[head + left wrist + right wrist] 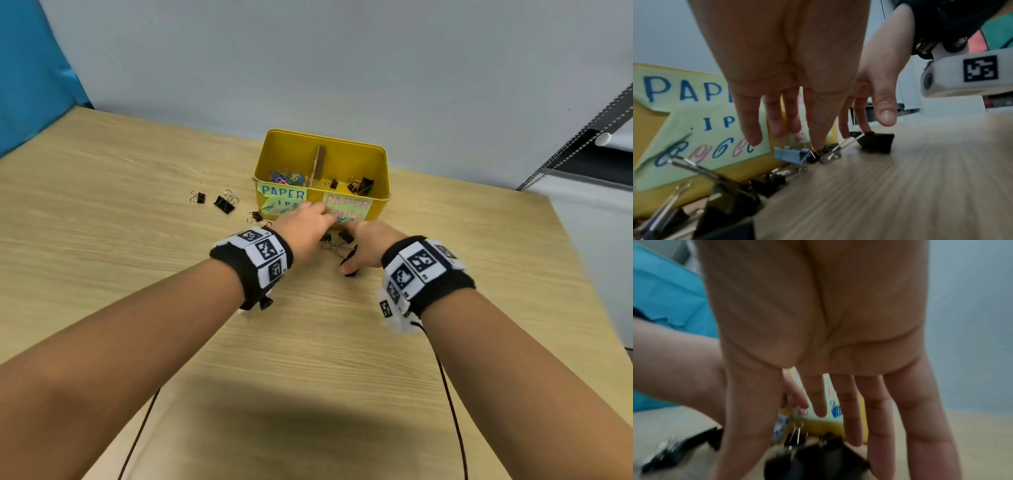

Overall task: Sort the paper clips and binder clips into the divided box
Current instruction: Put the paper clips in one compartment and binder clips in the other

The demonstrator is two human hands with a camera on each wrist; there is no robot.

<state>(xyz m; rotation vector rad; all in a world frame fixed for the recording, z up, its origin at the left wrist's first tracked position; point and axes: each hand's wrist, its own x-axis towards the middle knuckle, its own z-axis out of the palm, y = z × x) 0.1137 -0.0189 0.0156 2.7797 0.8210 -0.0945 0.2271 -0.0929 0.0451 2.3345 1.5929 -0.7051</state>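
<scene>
at frame centre, left hand (303,228) and right hand (371,245) are reaching down with fingers spread, gripping nothing | black binder clips (337,240) are lying between them | behind, yellow divided box (380,164) is sitting, clips inside

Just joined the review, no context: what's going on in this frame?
A person is sorting clips into a yellow divided box. Coloured paper clips lie in its left compartment, a few black binder clips in the right. Both hands are down at the table in front of the box, fingers extended: the left hand and right hand reach into a cluster of loose binder clips. Neither has a clear grip yet. Two more clips wait further left.
</scene>
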